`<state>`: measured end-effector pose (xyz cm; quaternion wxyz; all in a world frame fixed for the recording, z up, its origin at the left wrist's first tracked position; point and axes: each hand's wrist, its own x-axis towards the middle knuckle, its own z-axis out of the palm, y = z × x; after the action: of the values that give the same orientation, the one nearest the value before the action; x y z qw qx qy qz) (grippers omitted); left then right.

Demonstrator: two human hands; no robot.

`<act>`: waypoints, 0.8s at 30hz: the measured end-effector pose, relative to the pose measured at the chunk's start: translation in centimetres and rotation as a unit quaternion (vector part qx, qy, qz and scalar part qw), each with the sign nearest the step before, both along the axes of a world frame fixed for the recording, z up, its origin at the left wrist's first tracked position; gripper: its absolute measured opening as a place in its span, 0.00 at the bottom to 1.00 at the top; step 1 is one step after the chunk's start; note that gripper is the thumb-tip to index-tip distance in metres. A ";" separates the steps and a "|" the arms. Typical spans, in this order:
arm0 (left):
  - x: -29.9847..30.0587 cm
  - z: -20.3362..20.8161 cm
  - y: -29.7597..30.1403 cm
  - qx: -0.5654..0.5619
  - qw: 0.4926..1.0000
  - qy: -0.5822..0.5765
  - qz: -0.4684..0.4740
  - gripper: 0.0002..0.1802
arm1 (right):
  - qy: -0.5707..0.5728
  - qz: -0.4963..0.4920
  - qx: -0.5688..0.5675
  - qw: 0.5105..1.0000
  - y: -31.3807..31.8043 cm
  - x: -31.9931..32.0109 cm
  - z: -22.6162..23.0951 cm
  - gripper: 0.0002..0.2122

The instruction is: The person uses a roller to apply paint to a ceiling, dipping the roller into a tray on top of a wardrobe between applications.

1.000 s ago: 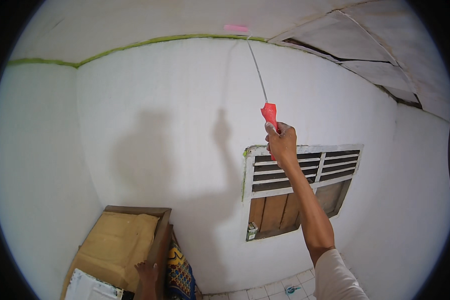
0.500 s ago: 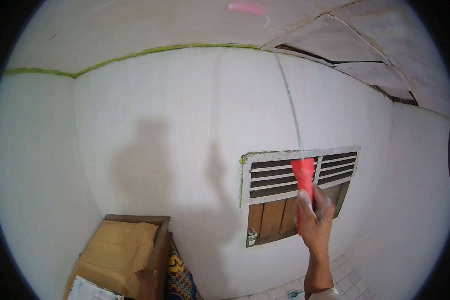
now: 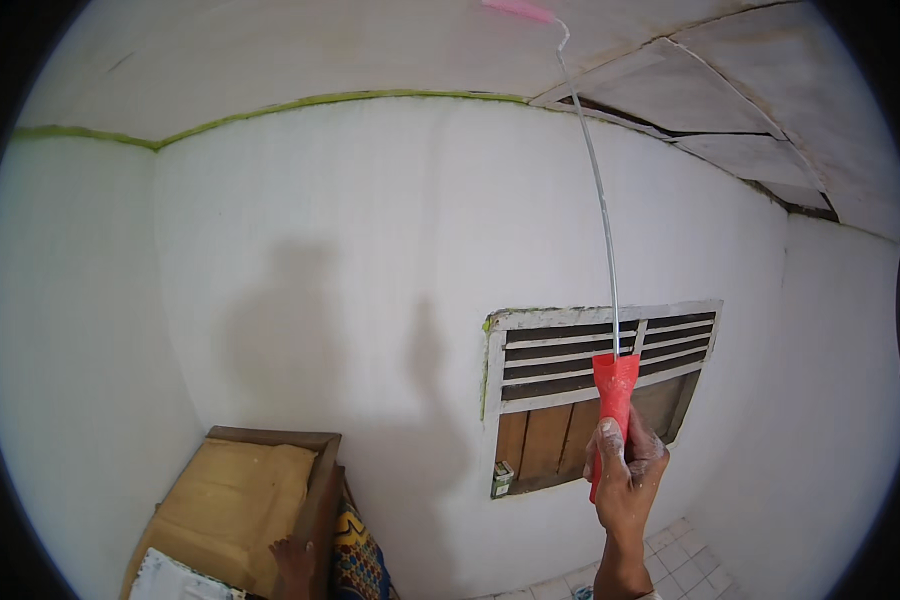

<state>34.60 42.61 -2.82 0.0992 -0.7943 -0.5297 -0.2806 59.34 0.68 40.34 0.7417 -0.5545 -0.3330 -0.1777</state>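
White wall [image 3: 355, 190], green ceiling edge [image 3: 350, 98], louvred window [image 3: 548, 435] behind the right hand [image 3: 630, 475]
It's wrapped round the red handle [image 3: 616, 380], pink roller [image 3: 519, 10] up by the ceiling; left hand [image 3: 292, 562] at the cardboard [image 3: 235, 490], grip unclear; wall spreads wide between cardboard and window

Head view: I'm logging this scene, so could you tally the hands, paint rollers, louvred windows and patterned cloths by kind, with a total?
Hands: 2 (left hand, right hand)
Paint roller: 1
Louvred window: 1
Patterned cloth: 1
Total: 5
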 end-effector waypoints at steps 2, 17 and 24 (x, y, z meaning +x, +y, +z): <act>-0.3 -0.7 0.4 0.033 0.999 0.004 0.004 0.30 | 0.011 0.000 -0.022 1.000 0.4 -0.2 0.7 0.11; 0.4 1.3 -0.1 -0.075 0.997 0.022 0.003 0.29 | -0.027 -0.021 0.014 0.999 -1.6 -1.7 -0.8 0.15; -0.3 -1.9 1.7 0.001 0.999 0.033 0.007 0.28 | -0.055 -0.049 -0.058 0.996 1.0 1.4 1.5 0.14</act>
<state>34.30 44.27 -4.69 0.1194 -0.7992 -0.5317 -0.2535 60.72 1.63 41.81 0.6791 -0.6020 -0.3553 -0.2242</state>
